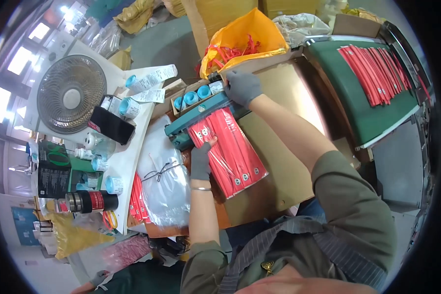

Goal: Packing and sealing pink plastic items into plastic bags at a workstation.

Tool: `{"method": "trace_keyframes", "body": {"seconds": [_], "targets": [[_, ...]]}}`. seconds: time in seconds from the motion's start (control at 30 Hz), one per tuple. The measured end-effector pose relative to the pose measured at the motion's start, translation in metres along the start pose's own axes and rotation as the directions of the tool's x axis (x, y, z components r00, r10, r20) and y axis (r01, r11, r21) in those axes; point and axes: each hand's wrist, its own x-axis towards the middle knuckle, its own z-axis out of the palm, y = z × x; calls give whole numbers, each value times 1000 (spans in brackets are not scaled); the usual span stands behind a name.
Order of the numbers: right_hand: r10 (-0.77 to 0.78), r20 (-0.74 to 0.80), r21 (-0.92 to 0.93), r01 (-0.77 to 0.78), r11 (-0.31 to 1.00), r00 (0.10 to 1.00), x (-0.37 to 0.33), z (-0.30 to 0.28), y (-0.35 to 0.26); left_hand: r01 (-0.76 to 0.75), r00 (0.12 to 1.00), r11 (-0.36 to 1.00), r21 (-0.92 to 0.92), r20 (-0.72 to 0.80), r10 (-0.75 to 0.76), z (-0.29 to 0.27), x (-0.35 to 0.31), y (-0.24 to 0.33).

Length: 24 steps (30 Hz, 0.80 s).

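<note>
A clear plastic bag (239, 159) filled with flat red strips lies with its upper end at a teal bar-type heat sealer (197, 115). My left hand (201, 158), in a grey glove with bare fingertips, is closed on the bag's left edge, its thumb over the plastic. My right hand (243, 89), also gloved in grey, rests curled on the far right end of the sealer's upper arm. Its fingertips are mostly hidden, but they look wrapped round the arm's end. The bag's mouth is hidden at the sealer.
A stack of clear bags (165, 193) tied with cord lies left of the sealer. Behind stand blue-topped label rolls (191, 98) and an orange sack (250, 39) of red scraps. A fan (71, 95) stands left; more red strips (375, 73) lie on a green surface right.
</note>
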Motion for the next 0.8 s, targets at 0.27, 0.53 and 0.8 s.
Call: {"method": "trace_keyframes", "body": {"seconds": [0.27, 0.53, 0.8], "targets": [[21, 225, 439, -120, 890, 974, -186, -29, 26, -168, 985, 978, 127, 70, 160, -5, -59, 29], [-236, 42, 208, 223, 952, 971, -334, -81, 45, -465, 740, 383, 798, 114, 663, -83, -91, 34], [-296, -49, 203, 299, 932, 954, -346, -65, 57, -269, 868, 230, 935, 132, 479, -253, -96, 14]]}}
